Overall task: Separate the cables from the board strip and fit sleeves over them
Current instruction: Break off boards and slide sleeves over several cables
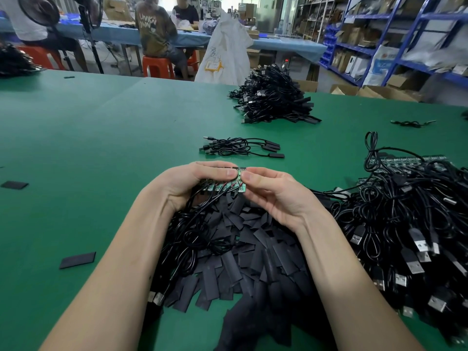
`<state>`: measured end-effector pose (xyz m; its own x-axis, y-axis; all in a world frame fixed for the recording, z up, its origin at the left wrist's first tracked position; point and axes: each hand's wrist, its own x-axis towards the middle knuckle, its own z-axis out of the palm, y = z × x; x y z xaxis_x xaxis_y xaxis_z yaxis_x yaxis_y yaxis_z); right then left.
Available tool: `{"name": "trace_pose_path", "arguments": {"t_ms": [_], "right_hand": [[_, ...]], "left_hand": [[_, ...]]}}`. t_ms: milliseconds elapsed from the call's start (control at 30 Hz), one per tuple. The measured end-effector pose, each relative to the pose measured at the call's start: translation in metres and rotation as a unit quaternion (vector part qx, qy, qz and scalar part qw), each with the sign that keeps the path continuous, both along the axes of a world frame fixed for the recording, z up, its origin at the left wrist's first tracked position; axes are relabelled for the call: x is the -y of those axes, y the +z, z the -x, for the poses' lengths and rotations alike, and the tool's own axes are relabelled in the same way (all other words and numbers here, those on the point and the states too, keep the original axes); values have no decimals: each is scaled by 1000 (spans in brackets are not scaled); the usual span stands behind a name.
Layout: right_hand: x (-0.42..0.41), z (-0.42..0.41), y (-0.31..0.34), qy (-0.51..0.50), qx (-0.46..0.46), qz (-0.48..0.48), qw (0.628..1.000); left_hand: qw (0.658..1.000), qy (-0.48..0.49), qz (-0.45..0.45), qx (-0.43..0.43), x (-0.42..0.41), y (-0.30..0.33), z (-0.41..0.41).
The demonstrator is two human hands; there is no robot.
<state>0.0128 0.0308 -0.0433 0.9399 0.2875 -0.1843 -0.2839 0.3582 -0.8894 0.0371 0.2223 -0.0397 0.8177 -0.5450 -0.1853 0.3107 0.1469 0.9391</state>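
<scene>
Fingers [249, 177] of my right hand [273, 196] pinch the end board of the board strip [228, 184], while my left hand [192, 183] grips the rest, I think to snap one cable [202, 198] off. Sleeves [253, 247] lie just below the strip, ready for fitting.

Big pale letters on the back of a brown shirt [155, 29], worn by a person sitting on an orange stool, say "UNKN" and under that "OWN". A white bag [226, 50] leaning by the far table has dark handwriting and a yellow label on it, but both are too small to read.
</scene>
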Motion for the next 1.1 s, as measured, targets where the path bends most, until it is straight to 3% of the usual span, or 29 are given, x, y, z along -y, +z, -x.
{"name": "trace_pose_path", "arguments": {"t_ms": [600, 833, 1000, 1100], "right_hand": [[-1, 3, 0, -2, -6, 3, 1000], [-3, 2, -1, 10, -8, -37, 999], [13, 1, 5, -31, 2, -52, 998], [32, 1, 14, -79, 0, -121, 989]], "left_hand": [[1000, -17, 8, 1, 0, -4, -1], [999, -7, 35, 2, 1, -4, 1], [991, 124, 27, -36, -12, -3, -8], [987, 157, 3, -32, -27, -4, -12]]}}
